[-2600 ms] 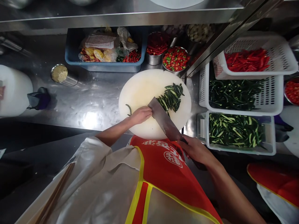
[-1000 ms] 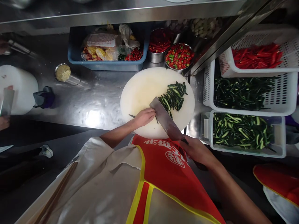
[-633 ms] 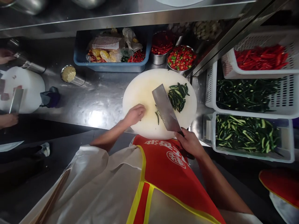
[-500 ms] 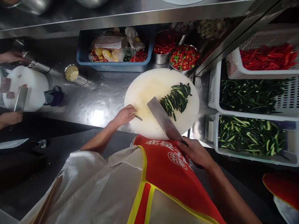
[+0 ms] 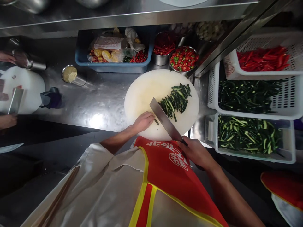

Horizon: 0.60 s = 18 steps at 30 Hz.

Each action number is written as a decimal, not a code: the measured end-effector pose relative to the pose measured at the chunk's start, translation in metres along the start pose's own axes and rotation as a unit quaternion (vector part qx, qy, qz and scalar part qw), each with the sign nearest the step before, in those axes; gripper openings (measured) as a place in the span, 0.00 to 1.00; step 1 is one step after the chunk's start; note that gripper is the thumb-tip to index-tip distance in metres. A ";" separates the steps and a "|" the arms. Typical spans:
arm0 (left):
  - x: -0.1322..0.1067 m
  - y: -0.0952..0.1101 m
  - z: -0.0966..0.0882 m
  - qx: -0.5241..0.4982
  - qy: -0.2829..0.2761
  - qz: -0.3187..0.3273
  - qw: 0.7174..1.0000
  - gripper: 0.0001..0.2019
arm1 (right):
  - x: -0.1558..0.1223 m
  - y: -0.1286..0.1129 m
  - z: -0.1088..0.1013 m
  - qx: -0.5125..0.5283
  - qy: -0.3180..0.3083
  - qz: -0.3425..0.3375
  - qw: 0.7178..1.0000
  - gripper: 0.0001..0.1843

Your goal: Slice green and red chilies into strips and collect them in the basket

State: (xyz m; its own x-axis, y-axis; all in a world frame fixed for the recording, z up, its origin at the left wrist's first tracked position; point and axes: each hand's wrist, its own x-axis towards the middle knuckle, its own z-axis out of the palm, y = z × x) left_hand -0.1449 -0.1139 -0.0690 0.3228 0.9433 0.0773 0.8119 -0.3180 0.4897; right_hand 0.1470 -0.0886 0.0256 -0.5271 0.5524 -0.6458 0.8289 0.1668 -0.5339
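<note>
A round white cutting board (image 5: 139, 91) lies on the steel counter in front of me. My right hand (image 5: 194, 152) grips the dark handle of a cleaver (image 5: 165, 119), whose broad blade slants over the board. Sliced green chilies (image 5: 176, 99) are heaped just right of the blade. From the left, my left hand (image 5: 145, 121) reaches over the board with its fingertips closed on a thin green chili piece (image 5: 156, 121). That piece sticks out toward the cleaver, a short gap from the blade.
Behind the board stand a blue bin (image 5: 118, 66) of bagged food and a bowl of chopped red chilies (image 5: 184, 59). At right are a basket of red chilies (image 5: 262, 59) and a tub of sliced green chilies (image 5: 248, 134). A co-worker's hand (image 5: 8, 121) holds a cleaver at left.
My left hand has moved right across the board with the green chili piece, closer to the cleaver. The cleaver and the sliced heap stay nearly in place.
</note>
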 end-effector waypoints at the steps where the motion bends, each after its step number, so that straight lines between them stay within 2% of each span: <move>1: 0.000 0.001 0.001 -0.003 0.007 0.004 1.000 0.13 | -0.003 -0.001 -0.002 -0.002 -0.007 0.000 1.000 0.17; 9: -0.002 0.005 0.003 -0.018 0.024 0.020 0.999 0.13 | -0.026 0.000 -0.014 -0.006 -0.039 -0.002 0.999 0.16; 18: -0.003 0.005 0.009 -0.052 0.003 -0.024 0.998 0.15 | -0.027 0.002 -0.014 -0.036 -0.032 -0.017 0.999 0.15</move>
State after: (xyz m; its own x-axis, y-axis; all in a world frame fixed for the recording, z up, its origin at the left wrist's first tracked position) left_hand -0.1379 -0.1186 -0.0745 0.2818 0.9577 0.0578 0.7713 -0.2620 0.5801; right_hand 0.1653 -0.0924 0.0498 -0.5645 0.4922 -0.6627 0.8202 0.2442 -0.5173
